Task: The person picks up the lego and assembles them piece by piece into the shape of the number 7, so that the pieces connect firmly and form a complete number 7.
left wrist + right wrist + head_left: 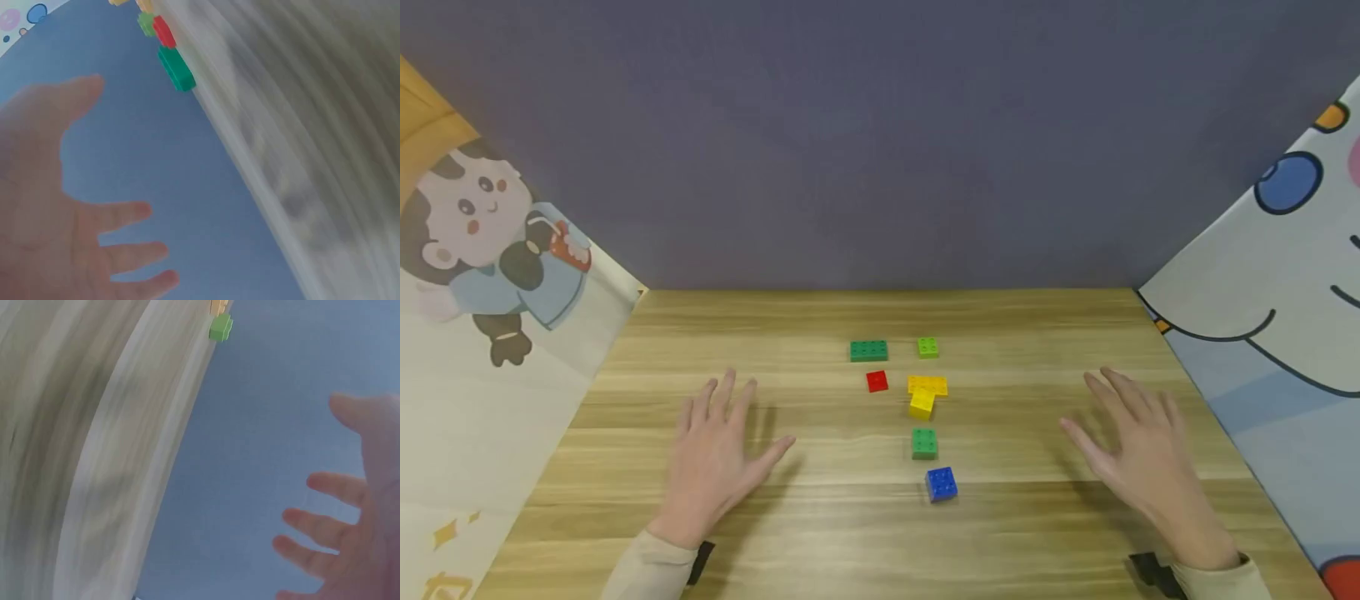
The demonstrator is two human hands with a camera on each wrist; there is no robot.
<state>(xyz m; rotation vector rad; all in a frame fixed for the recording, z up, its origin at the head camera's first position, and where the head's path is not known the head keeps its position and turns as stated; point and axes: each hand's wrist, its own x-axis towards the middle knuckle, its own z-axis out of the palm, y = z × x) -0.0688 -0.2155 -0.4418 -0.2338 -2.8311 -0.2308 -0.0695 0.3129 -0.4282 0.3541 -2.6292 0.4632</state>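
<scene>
Spread fingers and nothing held: my left hand [711,467] hovers above the wooden table, left of the bricks. On the other side my right hand [1142,467] is likewise spread and holds nothing. Between them lie a long green brick [868,351], a lime brick [928,347], a red brick [877,382], a long yellow brick [934,384], a square yellow brick [921,405], a green square brick [924,444] and a blue brick [942,484]. The square yellow brick touches or overlaps the long yellow one; I cannot tell which. Neither hand touches any brick.
The wooden table [805,533] ends at a plain grey-blue wall [880,150] at the back. Panels with cartoon prints flank it: a left panel [550,400] and a right panel [1247,275]. A dark strap [700,562] shows at the left wrist.
</scene>
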